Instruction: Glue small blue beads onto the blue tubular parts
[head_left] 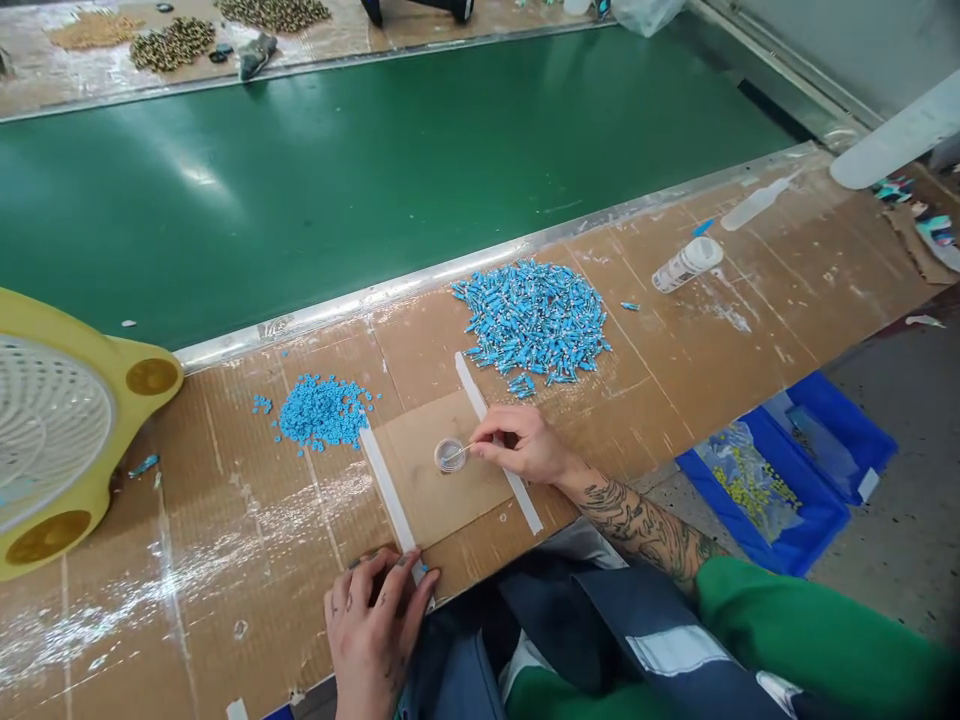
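My right hand (521, 445) pinches a thin stick (468, 448), its tip in a small clear round dish (450, 456). The dish sits on a cardboard sheet (427, 500) held down by white tape strips along its sides. At the table's front edge, my left hand (375, 615) is closed, with a small blue piece (425, 568) showing between thumb and fingertip; its exact shape is too small to tell. Left of the sheet lies a pile of small blue rings (322, 410). Beyond the sheet is a larger heap of blue and silver parts (534, 320).
A yellow plastic stool (142, 375) stands at left. A white bottle (686, 263) lies at right on the cardboard-covered table. Behind runs a green conveyor belt (375, 180), with brass-coloured piles (172, 43) beyond. Blue bins (817, 520) sit below at right.
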